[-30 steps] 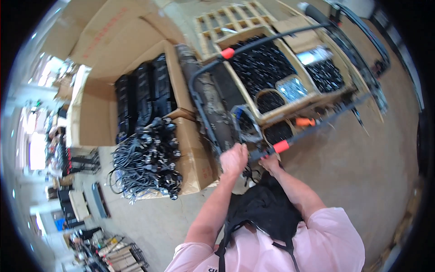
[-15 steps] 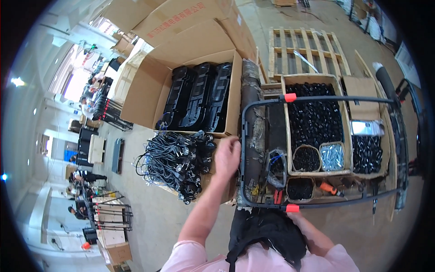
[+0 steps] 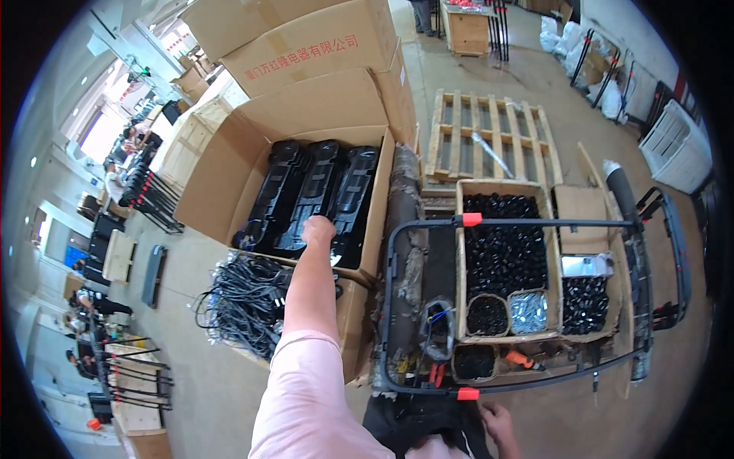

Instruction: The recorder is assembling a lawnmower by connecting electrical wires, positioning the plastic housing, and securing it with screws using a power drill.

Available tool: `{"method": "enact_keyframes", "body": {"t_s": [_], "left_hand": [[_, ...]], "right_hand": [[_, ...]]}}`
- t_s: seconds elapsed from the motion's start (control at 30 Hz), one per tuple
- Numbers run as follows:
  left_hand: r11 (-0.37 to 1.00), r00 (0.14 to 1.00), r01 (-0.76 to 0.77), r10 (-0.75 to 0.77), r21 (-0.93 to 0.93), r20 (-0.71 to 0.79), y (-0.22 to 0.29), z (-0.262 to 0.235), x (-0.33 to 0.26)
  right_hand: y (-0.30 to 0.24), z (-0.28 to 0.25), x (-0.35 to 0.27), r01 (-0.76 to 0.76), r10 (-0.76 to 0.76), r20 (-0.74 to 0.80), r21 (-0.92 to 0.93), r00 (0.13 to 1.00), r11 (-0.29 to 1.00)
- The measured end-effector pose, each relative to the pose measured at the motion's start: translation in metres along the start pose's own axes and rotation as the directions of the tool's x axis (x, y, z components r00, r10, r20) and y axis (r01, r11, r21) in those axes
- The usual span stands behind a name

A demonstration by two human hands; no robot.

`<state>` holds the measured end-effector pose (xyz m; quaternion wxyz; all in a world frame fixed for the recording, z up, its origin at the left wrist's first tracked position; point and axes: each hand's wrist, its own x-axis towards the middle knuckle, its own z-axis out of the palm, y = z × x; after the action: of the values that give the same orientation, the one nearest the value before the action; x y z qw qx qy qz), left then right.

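My left hand [image 3: 318, 229] reaches into an open cardboard box [image 3: 382, 180], over the middle one of the long black plastic housings [image 3: 312, 187]. Its fingers point down and away, hidden behind the back of the hand, so their grip does not show. Beneath my left forearm lies a heap of black power cords [image 3: 238, 302] with plugs. My right hand [image 3: 498, 423] hangs low by my waist with loosely curled fingers and nothing visible in them. Just ahead of it is the near side of a black rectangular tube frame [image 3: 527, 388] with red clips [image 3: 468, 394].
Inside the frame's outline stand a carton of black plastic parts [image 3: 505, 245], small bins of screws [image 3: 527, 312] and an orange-handled tool [image 3: 521, 358]. Padded rails [image 3: 401, 252] flank them. A wooden pallet [image 3: 489, 138] lies beyond; stacked cartons [image 3: 306, 53] rise behind the box.
My left hand has moved from beside the frame's left edge forward and left into the box. My right hand has come into sight by my waist. The whole view has shifted.
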<state>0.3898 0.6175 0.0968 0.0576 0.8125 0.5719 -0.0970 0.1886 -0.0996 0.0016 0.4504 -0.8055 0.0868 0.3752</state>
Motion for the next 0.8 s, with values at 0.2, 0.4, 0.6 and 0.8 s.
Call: {"method": "enact_keyframes", "body": {"t_s": [0.2,0.4,0.6,0.8], "left_hand": [[0.993,0.993,-0.076,0.083,0.094,-0.079,0.013,0.027,0.007],[0.940,0.773,-0.280,0.342,0.198,-0.534,0.025,-0.011,-0.029],[0.791,0.812,-0.508,0.306,-0.341,-0.497,-0.022,-0.118,-0.116],[-0.082,0.962,-0.105,0.245,-0.991,-0.123,-0.091,-0.079,-0.264]], "right_hand": [[-0.059,-0.023,-0.042,0.082,-0.095,-0.064,-0.192,0.993,0.978],[-0.107,-0.042,-0.049,0.214,-0.236,-0.146,-0.154,0.961,0.965],[-0.197,-0.032,-0.035,0.422,-0.448,-0.123,-0.192,0.886,0.886],[-0.279,0.021,-0.006,0.655,-0.661,-0.025,-0.110,0.750,0.748]]}}
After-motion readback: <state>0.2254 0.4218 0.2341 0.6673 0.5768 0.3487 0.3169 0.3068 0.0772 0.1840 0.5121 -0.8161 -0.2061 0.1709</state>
